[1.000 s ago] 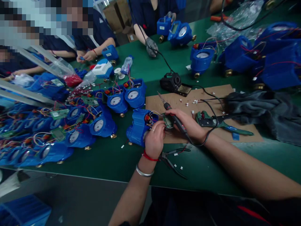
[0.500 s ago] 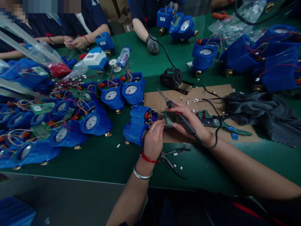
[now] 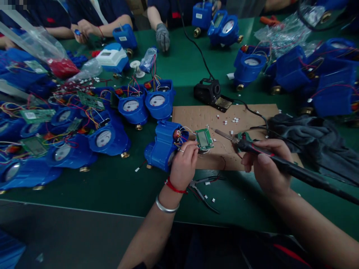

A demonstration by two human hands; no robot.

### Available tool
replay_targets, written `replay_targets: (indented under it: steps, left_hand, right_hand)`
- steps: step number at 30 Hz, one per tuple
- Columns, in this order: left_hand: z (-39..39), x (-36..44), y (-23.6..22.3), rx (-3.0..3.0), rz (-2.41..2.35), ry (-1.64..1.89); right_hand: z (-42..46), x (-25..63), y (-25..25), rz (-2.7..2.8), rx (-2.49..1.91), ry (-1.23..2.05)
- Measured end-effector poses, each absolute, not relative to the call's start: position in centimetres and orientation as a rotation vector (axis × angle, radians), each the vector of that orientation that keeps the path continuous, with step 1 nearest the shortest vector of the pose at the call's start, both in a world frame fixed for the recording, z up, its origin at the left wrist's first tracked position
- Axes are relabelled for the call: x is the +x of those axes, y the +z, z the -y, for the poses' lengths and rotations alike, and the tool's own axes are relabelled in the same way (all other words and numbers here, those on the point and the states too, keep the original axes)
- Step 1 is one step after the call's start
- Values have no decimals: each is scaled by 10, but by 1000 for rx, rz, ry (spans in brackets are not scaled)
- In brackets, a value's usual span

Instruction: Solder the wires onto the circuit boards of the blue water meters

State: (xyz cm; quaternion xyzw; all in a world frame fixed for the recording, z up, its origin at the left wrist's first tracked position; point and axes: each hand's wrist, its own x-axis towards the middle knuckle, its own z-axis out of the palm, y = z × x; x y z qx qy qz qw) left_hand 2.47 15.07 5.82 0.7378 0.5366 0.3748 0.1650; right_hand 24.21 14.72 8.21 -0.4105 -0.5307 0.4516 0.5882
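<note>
My left hand (image 3: 183,164) pinches the left edge of a small green circuit board (image 3: 204,139) with a grey display. Thin wires run from that board to an open blue water meter (image 3: 162,145), which lies just left of my fingers. In my right hand (image 3: 270,164) is a soldering iron (image 3: 263,151), gripped by its black handle. Its tip points left and sits close to the board's upper right corner, over the cardboard sheet (image 3: 190,114); whether it touches the board I cannot tell.
A black soldering iron stand (image 3: 207,91) is behind the cardboard. Cutting pliers (image 3: 200,190) lie in front. Several wired blue meters (image 3: 109,138) crowd the left, more stand at right beside a dark cloth (image 3: 311,142). Across the table a co-worker's gloved hand (image 3: 162,37) rests.
My right hand has left the board and moved right, turning the soldering iron so its tip now points at the board. My left hand stays at the board. The co-worker's gloved hand shifted left.
</note>
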Motion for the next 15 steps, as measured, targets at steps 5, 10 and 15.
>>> replay_targets:
  steps: [5,10,15]
  left_hand:
    - [-151,25,59,2128,-1523,1080]
    - [-151,25,59,2117,-1518,1080]
    - [-152,24,59,2132,-1518,1095]
  right_hand:
    - [-144,245,83,1083,-985,1239]
    - [-145,245,81,1072,-992,1269]
    - [-138,248,74,1135,-1025,1260]
